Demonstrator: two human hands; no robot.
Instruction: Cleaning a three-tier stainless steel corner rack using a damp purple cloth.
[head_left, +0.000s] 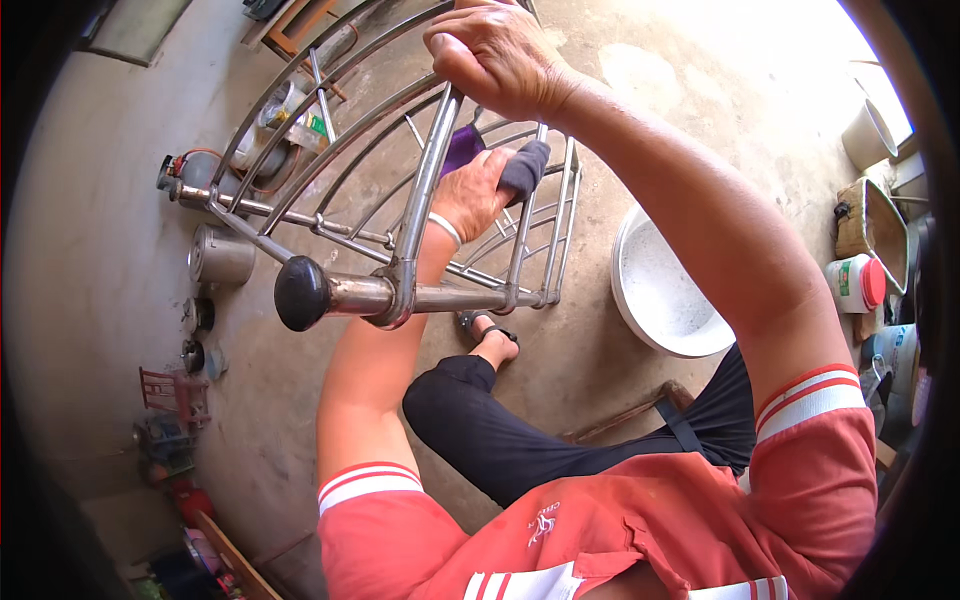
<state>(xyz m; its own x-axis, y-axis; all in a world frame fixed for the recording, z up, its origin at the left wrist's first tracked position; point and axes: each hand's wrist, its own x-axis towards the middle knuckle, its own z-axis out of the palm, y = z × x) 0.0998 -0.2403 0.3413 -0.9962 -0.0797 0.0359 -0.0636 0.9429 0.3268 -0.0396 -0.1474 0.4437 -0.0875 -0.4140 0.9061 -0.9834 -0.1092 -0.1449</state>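
A metal tube rack (430, 172) with curved bars and a black rubber foot (301, 293) is tilted up before me. My right hand (501, 61) closes over its bar at the top of the view; the bar under the fingers is partly hidden. My left hand (476, 193), with a pale bangle on its wrist, reaches in among the bars and holds a dark grey cloth (524, 172) against one of them. Purple cloth (463, 149) shows just behind that hand.
A white bucket of cloudy water (666, 285) stands on the concrete floor right of the rack. A metal pot (222, 254) is by the left wall. At the right are a red-lidded white container (855, 284) and a worn box (874, 232).
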